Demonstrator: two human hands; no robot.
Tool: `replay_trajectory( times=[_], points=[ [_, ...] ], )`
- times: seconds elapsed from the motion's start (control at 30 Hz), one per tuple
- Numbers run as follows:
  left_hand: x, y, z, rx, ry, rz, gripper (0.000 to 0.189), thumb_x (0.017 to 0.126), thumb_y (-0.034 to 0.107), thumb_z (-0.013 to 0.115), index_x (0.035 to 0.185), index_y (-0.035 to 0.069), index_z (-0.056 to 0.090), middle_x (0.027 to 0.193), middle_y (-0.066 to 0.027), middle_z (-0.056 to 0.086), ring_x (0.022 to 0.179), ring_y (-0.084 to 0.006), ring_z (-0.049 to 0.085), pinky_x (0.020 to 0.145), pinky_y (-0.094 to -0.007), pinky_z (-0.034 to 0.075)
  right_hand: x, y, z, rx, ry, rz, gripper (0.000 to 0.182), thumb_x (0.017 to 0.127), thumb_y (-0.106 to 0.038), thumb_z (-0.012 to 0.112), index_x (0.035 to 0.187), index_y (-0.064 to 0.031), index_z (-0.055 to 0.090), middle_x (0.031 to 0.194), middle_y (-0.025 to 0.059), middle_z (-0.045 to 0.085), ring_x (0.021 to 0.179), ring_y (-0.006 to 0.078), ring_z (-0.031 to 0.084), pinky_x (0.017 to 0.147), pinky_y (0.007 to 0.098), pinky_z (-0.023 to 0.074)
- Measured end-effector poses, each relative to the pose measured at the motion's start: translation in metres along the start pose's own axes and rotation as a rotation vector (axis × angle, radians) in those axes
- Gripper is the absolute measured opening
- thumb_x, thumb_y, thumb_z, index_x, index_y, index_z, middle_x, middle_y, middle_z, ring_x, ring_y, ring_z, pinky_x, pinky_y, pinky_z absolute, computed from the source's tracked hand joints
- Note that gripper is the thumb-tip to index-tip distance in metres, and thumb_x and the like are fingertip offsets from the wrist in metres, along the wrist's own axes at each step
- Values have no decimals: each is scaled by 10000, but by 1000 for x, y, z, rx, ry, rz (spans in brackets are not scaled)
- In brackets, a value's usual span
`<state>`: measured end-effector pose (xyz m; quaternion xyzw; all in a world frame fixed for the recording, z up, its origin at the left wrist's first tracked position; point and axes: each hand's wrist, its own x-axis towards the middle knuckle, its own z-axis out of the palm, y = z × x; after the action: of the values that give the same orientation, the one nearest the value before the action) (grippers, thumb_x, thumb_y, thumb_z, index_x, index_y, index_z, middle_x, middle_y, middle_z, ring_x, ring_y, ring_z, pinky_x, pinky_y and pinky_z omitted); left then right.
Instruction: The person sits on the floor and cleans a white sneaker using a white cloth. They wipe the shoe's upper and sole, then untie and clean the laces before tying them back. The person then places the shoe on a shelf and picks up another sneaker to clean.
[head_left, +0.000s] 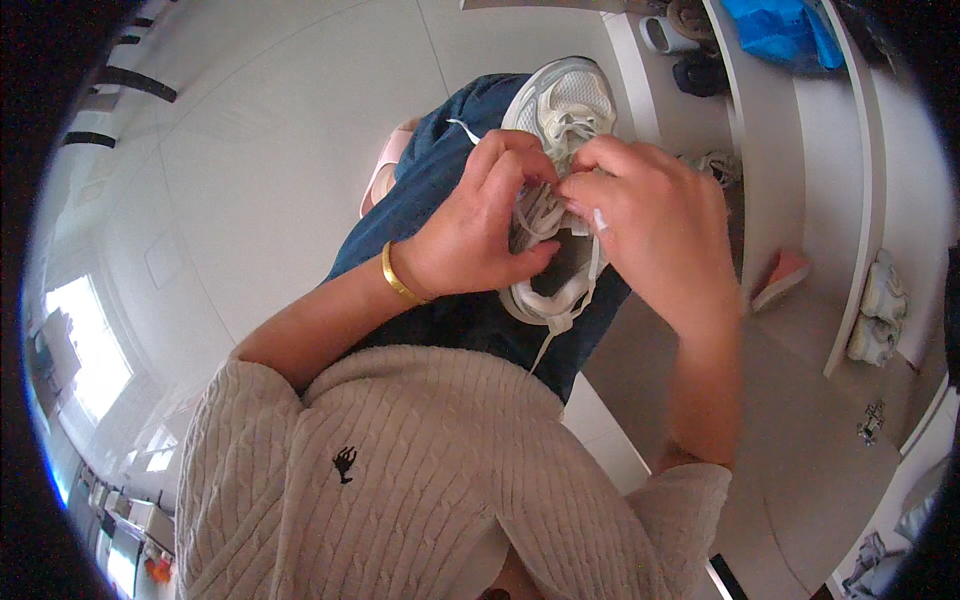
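A white and grey running sneaker (559, 97) rests on my legs in blue jeans (375, 232), toe pointing away from me and its dark opening towards me. My left hand (487, 217), with a gold bracelet at the wrist, has curled fingertips on the shoelace at the left of the tongue. From the right, my right hand (645, 202) pinches the lace close to the left fingertips. One white lace end (465, 130) sticks out beyond my left hand. Another length of lace (585, 292) hangs down past the heel. My fingers partly hide the eyelets.
To the right stands a white shoe cabinet (769, 187) holding slippers (667, 35), a blue plastic bag (784, 34), a pink shoe (781, 279) and white sneakers (877, 307). A pink slipper (386, 169) shows beside my leg on the pale tiled floor (300, 112).
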<state>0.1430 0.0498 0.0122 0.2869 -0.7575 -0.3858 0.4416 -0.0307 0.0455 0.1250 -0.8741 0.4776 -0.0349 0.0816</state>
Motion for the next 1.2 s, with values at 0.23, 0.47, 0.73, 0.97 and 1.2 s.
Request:
replay_trajectory(
  times=[0.23,0.47,0.73,0.97,1.2],
  points=[
    [-5,-1,14,79,121,-39,683,585,8,753,1178,29,414,1269,-201,386,1209,-393,398,1014,-421,377,15,-11,-2,-187,-119,-136,58,717,-112,662,773,-112,647,805,20,593,792,196,635,634,340,520],
    [-22,-12,31,17,206,-81,724,582,-38,684,1226,46,364,1301,-208,370,1236,-406,365,1067,-457,294,12,-5,28,-55,152,18,83,704,-131,681,767,-94,643,793,48,642,696,218,665,558,370,524],
    [-24,-16,32,-89,213,-150,721,578,-5,671,1230,46,368,1301,-204,376,1248,-386,359,1072,-440,289,-21,22,65,595,460,564,205,729,-67,727,929,-32,701,859,93,662,725,197,625,678,283,479],
    [-26,-14,23,-136,142,-185,715,585,13,672,1235,40,376,1289,-204,388,1249,-383,364,1071,-439,296,-48,8,55,902,457,552,464,763,-211,799,1171,-49,650,1035,43,631,810,116,564,690,244,453],
    [-23,-14,0,-18,-52,-80,669,639,1,679,1249,20,405,1259,-189,391,1235,-368,404,1045,-406,346,-49,-9,73,997,463,461,519,719,-159,835,1167,-12,620,1052,76,602,872,144,589,700,238,471]
  ],
)
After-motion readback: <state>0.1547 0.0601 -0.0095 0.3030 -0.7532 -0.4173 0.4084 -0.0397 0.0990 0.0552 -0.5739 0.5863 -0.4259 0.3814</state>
